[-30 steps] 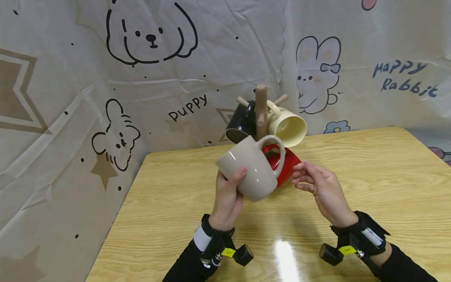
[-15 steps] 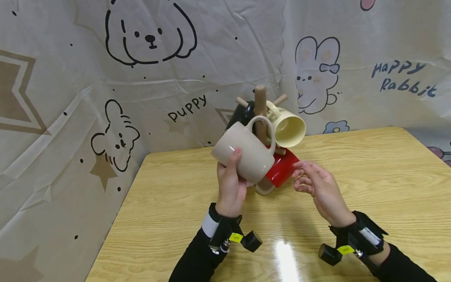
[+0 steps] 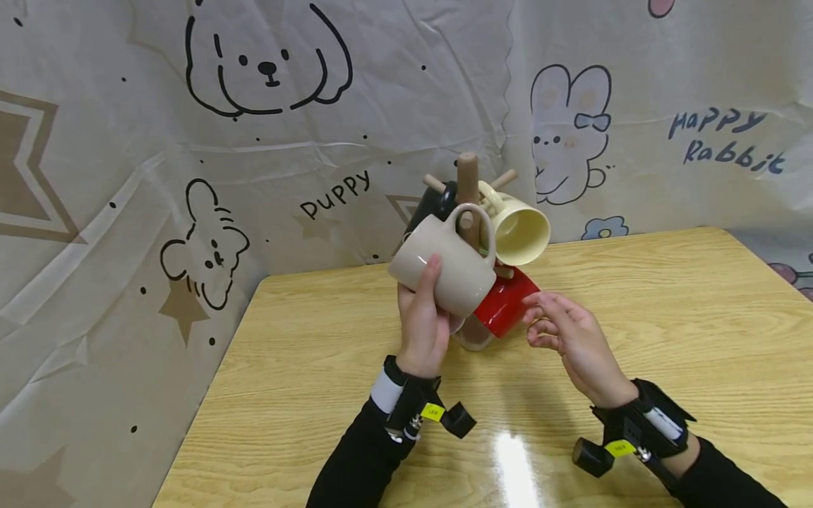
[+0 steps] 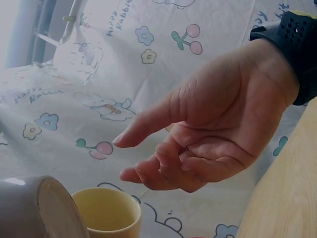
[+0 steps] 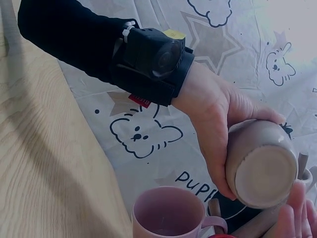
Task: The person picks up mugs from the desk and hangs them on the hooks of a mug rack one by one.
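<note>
My left hand (image 3: 422, 328) grips a beige mug (image 3: 444, 268) round its body, thumb along the side. The mug is tilted, its handle up and overlapping the front of a wooden mug rack (image 3: 468, 173) in the head view. A short peg end (image 3: 466, 220) shows inside the handle loop. In the right wrist view the same mug's pale base (image 5: 266, 176) faces the camera. My right hand (image 3: 568, 342) hovers at the right, fingers loosely bent, fingertips close to a red mug (image 3: 508, 302) low on the rack. It holds nothing, as the left wrist view shows.
A black mug (image 3: 434, 204) and a pale yellow mug (image 3: 524, 233) hang on the rack's upper pegs. A pink mug (image 5: 168, 213) shows low in the right wrist view. The wooden table (image 3: 667, 317) meets a printed cloth (image 3: 305, 106) behind.
My left hand has carried the beige mug upward toward the rack, bringing its handle to the height of the front peg. The right hand has barely moved.
</note>
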Action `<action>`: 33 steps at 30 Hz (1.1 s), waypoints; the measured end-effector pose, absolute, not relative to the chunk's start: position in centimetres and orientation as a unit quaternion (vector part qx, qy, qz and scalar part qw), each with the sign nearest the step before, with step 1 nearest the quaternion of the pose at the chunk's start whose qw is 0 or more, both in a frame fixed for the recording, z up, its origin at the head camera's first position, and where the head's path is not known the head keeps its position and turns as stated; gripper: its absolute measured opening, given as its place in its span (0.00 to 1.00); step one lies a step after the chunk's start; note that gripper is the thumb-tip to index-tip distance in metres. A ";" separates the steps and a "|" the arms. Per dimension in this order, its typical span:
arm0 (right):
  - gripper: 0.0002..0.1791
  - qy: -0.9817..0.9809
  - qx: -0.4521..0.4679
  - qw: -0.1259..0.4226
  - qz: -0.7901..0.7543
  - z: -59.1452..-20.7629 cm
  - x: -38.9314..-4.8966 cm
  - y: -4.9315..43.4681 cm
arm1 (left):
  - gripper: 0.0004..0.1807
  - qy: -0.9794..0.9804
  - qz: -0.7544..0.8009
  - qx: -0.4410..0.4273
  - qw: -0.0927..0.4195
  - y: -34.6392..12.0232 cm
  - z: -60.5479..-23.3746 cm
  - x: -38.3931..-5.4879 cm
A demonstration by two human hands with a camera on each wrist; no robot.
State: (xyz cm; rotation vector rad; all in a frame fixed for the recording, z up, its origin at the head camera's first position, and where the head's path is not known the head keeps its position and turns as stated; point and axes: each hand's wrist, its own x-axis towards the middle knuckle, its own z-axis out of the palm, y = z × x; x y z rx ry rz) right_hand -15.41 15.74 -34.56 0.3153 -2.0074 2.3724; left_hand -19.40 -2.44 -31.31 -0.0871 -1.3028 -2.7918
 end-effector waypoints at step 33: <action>0.11 -0.655 0.091 -0.005 0.751 -34.8 -15.9 16.1 | 0.28 -0.451 -0.889 -0.049 0.052 -3.1 -31.9 -18.7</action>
